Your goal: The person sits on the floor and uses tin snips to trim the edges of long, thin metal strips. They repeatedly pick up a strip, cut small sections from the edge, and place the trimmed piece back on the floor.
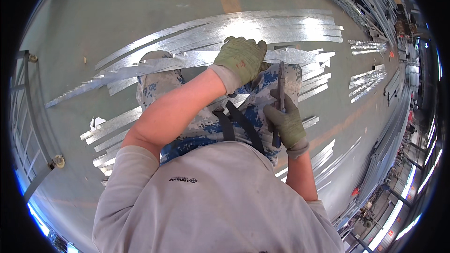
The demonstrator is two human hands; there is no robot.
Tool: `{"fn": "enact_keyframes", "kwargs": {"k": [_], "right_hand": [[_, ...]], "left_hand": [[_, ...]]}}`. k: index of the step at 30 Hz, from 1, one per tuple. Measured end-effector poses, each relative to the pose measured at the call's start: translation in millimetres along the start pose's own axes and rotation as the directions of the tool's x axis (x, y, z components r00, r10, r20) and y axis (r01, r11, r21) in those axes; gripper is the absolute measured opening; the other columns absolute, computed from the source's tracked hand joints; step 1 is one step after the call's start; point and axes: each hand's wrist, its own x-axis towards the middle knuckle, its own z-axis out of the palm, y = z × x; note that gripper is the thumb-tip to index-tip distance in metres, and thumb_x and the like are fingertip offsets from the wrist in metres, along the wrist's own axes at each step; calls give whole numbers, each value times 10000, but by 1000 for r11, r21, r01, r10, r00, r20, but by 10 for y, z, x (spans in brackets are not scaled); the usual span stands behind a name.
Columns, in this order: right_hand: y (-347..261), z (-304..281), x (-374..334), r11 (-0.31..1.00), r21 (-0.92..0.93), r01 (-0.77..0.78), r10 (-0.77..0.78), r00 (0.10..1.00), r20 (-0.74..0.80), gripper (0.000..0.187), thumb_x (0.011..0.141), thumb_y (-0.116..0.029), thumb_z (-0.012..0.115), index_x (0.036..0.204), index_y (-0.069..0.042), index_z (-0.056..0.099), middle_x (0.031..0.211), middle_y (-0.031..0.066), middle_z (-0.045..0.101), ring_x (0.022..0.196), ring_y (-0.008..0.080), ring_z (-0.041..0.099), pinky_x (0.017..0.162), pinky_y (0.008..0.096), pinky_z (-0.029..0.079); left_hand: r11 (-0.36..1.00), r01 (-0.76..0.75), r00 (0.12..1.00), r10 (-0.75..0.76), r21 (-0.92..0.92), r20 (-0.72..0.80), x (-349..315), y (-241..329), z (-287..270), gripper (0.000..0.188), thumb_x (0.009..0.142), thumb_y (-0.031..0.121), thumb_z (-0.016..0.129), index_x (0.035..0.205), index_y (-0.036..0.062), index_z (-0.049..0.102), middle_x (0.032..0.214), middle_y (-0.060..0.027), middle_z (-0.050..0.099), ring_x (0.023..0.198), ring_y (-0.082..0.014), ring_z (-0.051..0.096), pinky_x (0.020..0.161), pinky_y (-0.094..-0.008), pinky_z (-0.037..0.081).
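A long shiny metal strip with a jagged, notched edge lies across in front of my knees. My left hand, in a green work glove, is closed over its right part, with the fingers curled round the edge. On the right, my gloved right hand grips a slim dark hand tool around its middle. The tool points away from me, and a bluish handle end shows below the hand. Its exact kind is unclear. The tool's far tip is close to the strip, right of my left hand; I cannot tell if they touch.
Several flat metal strips lie on the green floor beyond my knees, and others are at my left. Small piles of metal pieces and long stacked profiles stand right. A wheeled metal frame is far left.
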Motion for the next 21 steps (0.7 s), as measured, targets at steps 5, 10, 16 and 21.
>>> {"fn": "enact_keyframes", "kwargs": {"k": [5, 10, 16, 21], "right_hand": [[130, 81, 124, 995, -94, -41, 31, 993, -111, 604, 1004, -237, 762, 1542, 0, 624, 1023, 144, 751, 836, 230, 715, 752, 399, 599], [272, 153, 313, 925, -380, 28, -111, 974, -198, 494, 992, -206, 727, 1432, 6, 649, 1172, 340, 777, 1093, 492, 765, 972, 534, 596], [99, 342, 443, 718, -684, -130, -69, 964, -257, 388, 1000, -133, 648, 1323, 80, 624, 1254, 406, 758, 1227, 587, 722, 1075, 591, 578], [151, 425, 703, 536, -811, -236, 20, 963, -268, 506, 1005, -151, 667, 1419, 131, 595, 1377, 390, 739, 1297, 539, 732, 1126, 548, 592]], "left_hand": [[1000, -7, 999, 7, -5, 54, 94, -58, 97, 510, 1121, 486, 648, 1380, 48, 687, 1139, -192, 822, 1105, -387, 793, 962, -537, 603], [999, -25, 996, 27, -24, 87, 197, -148, 287, 496, 1106, 468, 659, 1368, 50, 700, 1144, -189, 826, 1102, -382, 802, 957, -533, 609], [998, -57, 995, 54, 31, 88, 327, -233, 520, 505, 1101, 477, 664, 1293, 17, 746, 1106, -211, 848, 1052, -388, 828, 938, -538, 623], [994, -108, 988, 107, 11, 110, 453, -350, 884, 443, 1073, 404, 705, 1239, 5, 799, 1128, -219, 862, 1063, -394, 846, 925, -543, 638]]}}
